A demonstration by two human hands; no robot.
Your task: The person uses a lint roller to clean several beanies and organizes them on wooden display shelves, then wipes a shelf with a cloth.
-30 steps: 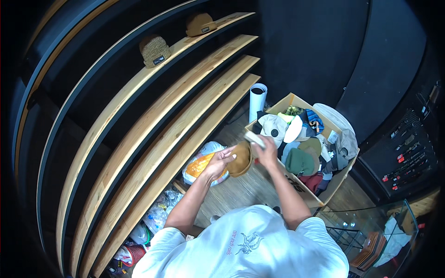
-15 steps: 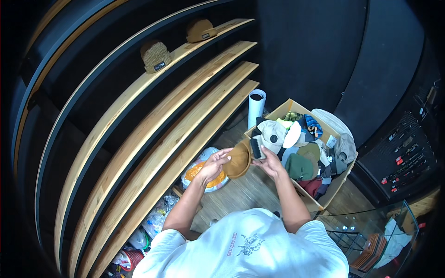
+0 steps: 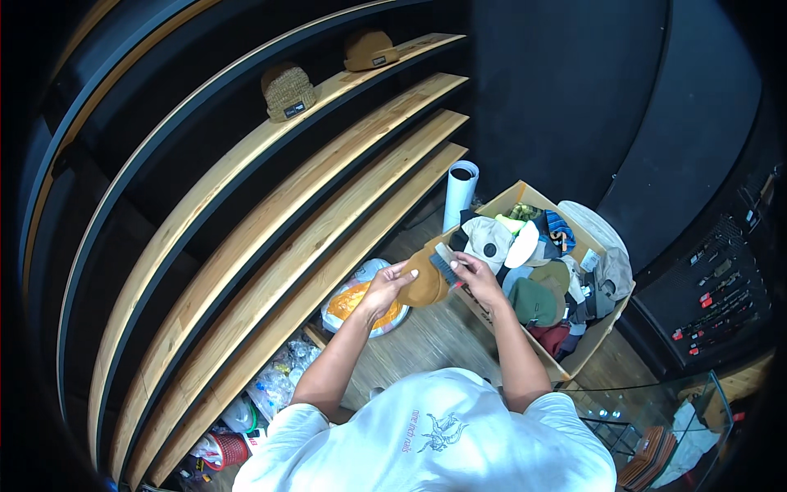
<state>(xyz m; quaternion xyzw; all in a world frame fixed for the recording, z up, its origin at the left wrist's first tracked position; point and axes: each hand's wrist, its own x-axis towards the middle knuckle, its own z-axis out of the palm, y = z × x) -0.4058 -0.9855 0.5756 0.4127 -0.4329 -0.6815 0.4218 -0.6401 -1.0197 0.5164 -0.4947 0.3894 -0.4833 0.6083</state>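
Note:
My left hand (image 3: 387,283) grips the left side of a tan-brown beanie (image 3: 424,285), held in front of my chest. With my right hand (image 3: 476,276) I hold the beanie's right side and a small dark tag or brush (image 3: 443,263) against it. Just to the right stands an open cardboard box (image 3: 595,339) filled with several caps and beanies in white, green, red and grey.
Curved wooden shelves (image 3: 270,246) rise on the left; a brown knit beanie (image 3: 288,90) and a brown cap (image 3: 370,49) sit on the top one. A white roll (image 3: 459,191) stands behind the box. Plastic-wrapped orange goods (image 3: 361,302) lie on the floor.
Both hands have stayed on the beanie and have turned it. My right hand's dark tag has come down from beside the box onto the beanie.

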